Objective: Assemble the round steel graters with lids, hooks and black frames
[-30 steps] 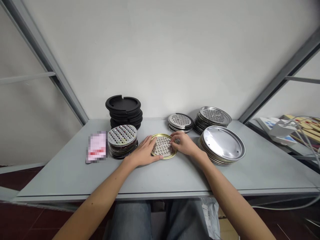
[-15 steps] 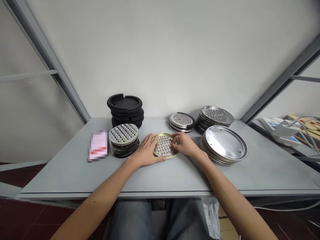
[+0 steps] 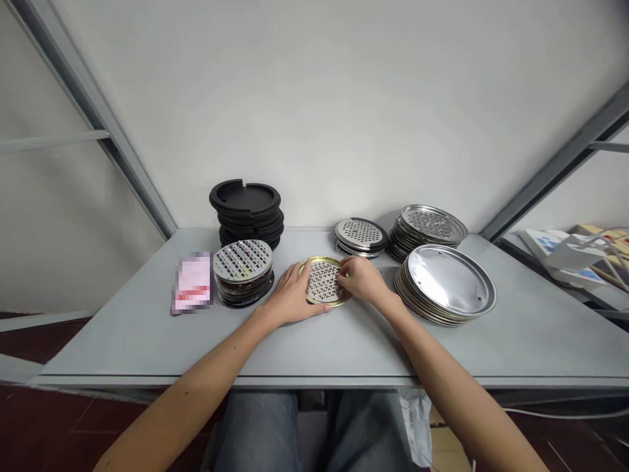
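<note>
On the table in front of me lies a round metal grater disc (image 3: 323,280), its perforated face set inside a gold-coloured rim. My left hand (image 3: 293,294) is spread around the disc's left side, thumb along the near edge and fingers at the far left, holding it. The fingers of my right hand (image 3: 361,278) are pinched together over the right part of the disc. What lies between those fingertips, if anything, is hidden. To the left stands a stack of perforated grater plates (image 3: 242,261); to the right is a stack of shiny round metal trays (image 3: 445,280).
Black ring-edged round bases (image 3: 248,196) are stacked at the back left. Behind the disc sit perforated plates with a black edge piece (image 3: 361,233). More rimmed grater discs (image 3: 432,224) are piled at the back right. A blurred pink item (image 3: 193,282) lies far left on the grey table (image 3: 314,354).
My right hand's fingertips have shifted slightly on the disc, and my left thumb has edged a little right. The view has tilted slightly. The stacks stay as they were.
</note>
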Available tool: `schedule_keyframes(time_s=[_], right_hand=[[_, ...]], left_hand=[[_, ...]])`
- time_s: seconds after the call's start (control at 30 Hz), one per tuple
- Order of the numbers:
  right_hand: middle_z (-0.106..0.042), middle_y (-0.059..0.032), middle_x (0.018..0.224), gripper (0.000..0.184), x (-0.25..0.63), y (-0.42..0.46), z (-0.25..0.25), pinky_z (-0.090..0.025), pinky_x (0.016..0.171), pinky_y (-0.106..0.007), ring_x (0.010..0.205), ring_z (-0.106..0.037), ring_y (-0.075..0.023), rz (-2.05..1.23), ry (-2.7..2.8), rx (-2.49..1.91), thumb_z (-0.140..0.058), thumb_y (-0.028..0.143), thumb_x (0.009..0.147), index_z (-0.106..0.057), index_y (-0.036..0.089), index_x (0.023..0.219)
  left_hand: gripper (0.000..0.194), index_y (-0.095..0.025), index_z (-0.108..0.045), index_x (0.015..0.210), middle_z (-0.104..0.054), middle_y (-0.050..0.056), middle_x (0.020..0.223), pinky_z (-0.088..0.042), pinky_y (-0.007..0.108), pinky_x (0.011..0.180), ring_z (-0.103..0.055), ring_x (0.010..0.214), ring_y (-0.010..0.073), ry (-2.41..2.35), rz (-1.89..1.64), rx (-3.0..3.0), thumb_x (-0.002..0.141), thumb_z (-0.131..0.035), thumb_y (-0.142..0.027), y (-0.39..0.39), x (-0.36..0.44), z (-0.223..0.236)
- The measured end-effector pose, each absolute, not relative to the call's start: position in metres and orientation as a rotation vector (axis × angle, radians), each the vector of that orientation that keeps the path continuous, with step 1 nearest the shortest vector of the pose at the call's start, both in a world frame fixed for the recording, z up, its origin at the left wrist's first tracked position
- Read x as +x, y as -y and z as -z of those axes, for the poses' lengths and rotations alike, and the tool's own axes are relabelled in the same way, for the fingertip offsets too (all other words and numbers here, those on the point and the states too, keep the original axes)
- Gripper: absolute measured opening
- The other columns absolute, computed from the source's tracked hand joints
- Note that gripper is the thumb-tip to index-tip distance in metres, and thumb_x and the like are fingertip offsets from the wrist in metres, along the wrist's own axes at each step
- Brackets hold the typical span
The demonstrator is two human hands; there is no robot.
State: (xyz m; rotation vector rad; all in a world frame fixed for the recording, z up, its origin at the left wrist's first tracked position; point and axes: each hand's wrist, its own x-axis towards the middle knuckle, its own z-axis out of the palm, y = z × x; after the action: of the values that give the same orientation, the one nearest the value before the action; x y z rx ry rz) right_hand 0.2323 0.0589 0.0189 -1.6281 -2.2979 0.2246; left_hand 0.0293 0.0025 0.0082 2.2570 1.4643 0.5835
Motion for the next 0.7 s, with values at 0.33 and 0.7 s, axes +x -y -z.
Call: schedule_keyframes(time_s=[0.33, 0.7], right_hand=[[-0.072, -0.0113, 0.088, 0.014, 0.2297, -0.0607, -0.019, -0.046, 0.074, -0.026, 0.092, -0.065, -0.0224, -0.158, 2.329, -1.692, -0.058, 0.021, 0.076, -0.069, 0.018, 0.068], [-0.068, -0.0153, 0.094, 0.018, 0.2234, -0.0608, -0.0177, -0.043, 0.08, -0.03, 0.096, -0.058, -0.0246, -0.027, 2.381, -1.691, -0.052, 0.017, 0.082, -0.069, 0.013, 0.08]], left_hand=[[0.11, -0.015, -0.013, 0.149, -0.026, 0.018, 0.152, -0.022, 0.048, 0.115, -0.022, 0.141, 0.0357, -1.499, -0.546, 2.274, 0.068, -0.067, -0.066, -0.0031, 0.0304, -0.0105], [0.115, -0.015, -0.013, 0.151, -0.028, 0.019, 0.15, -0.024, 0.048, 0.113, -0.021, 0.141, 0.0372, -1.57, -0.558, 2.245, 0.065, -0.066, -0.07, -0.0051, 0.0319, -0.0051]])
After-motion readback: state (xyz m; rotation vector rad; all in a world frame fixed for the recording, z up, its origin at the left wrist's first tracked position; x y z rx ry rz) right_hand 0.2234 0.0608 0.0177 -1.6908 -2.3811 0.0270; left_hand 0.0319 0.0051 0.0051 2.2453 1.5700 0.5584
